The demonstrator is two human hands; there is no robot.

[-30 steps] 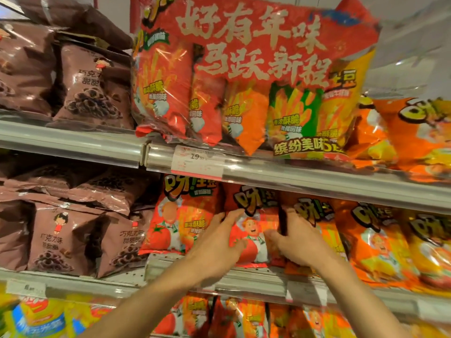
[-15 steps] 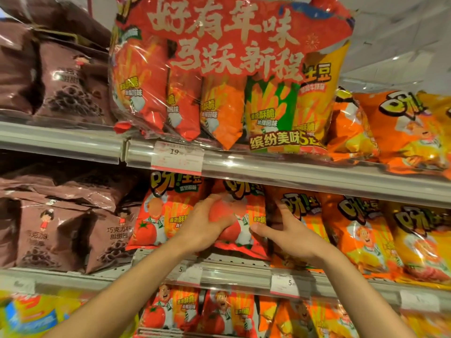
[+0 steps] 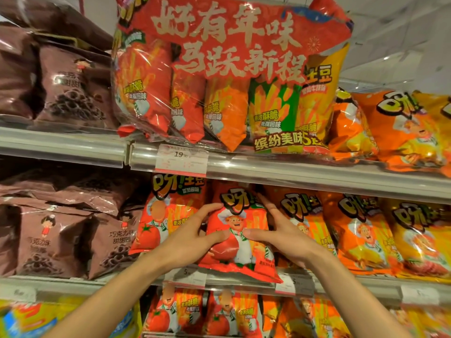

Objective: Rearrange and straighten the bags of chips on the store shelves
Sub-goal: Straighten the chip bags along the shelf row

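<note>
Red bag (image 3: 240, 240) now sits pulled forward, its bottom edge over the middle shelf (image 3: 341, 282) lip; half a second ago it stood further back in the row. Left hand (image 3: 189, 242) has shifted to its left edge, right hand (image 3: 280, 236) to its right edge. Both grip it, thumbs across the front, fingers wrapped behind.

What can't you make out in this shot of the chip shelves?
Head view only:
- Right hand fingertips: behind the red tomato chip bag, which both hands grip.
- Left hand palm: faces away.
- Shelf price tag: only "19" legible, the rest too small.
- Bottom-shelf bags: cut off by the frame edge.
</note>
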